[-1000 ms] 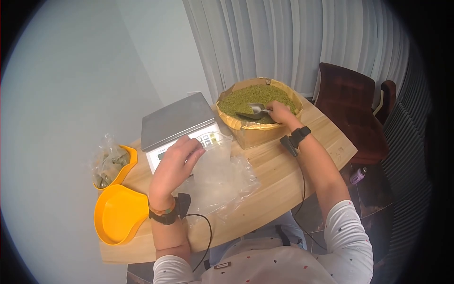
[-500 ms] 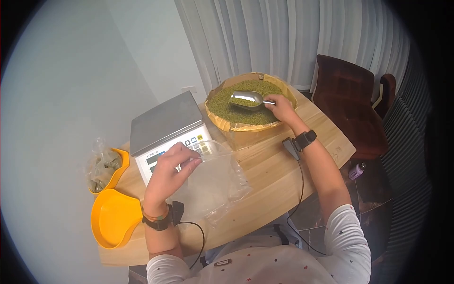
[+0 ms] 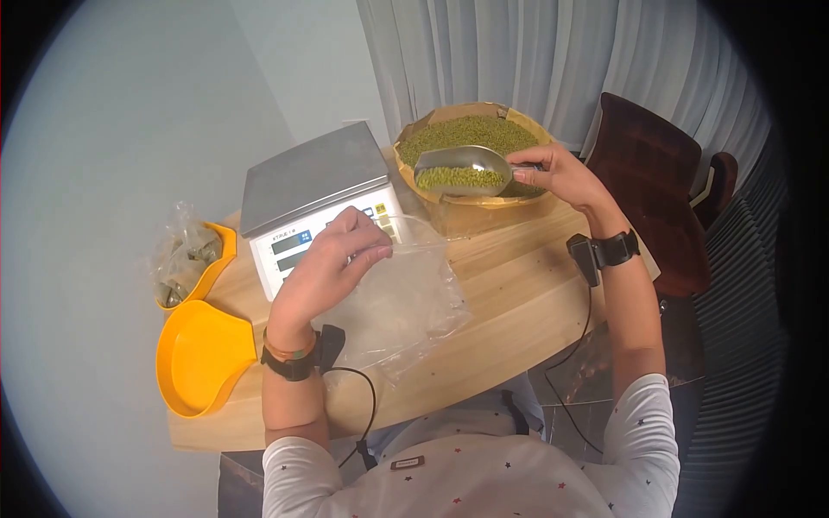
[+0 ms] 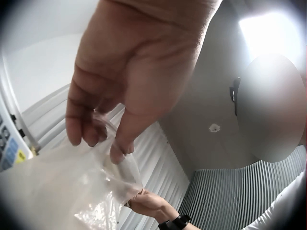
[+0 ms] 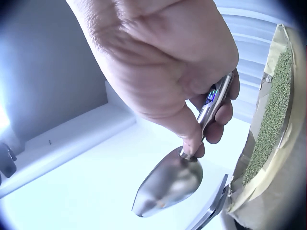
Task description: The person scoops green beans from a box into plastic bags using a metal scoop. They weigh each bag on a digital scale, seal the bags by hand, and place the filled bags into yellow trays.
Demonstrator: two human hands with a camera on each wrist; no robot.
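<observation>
The left hand (image 3: 326, 266) pinched the bag (image 3: 401, 298) by its edge; the right hand (image 3: 563, 177) gripped the scoop (image 3: 468, 155), holding green grains (image 3: 459, 179), near the box (image 3: 468, 222).

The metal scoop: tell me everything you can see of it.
The scoop looks like shiny, silvery metal, with a rounded bowl open at the front and a slim handle. In the head view it appears over the near edge of the cardboard box, opening upward, its mouth toward the picture's left. Small green grains lie inside. The right hand grips the handle, thumb near the bowl. The right wrist view shows a smooth, reflective underside.
</observation>
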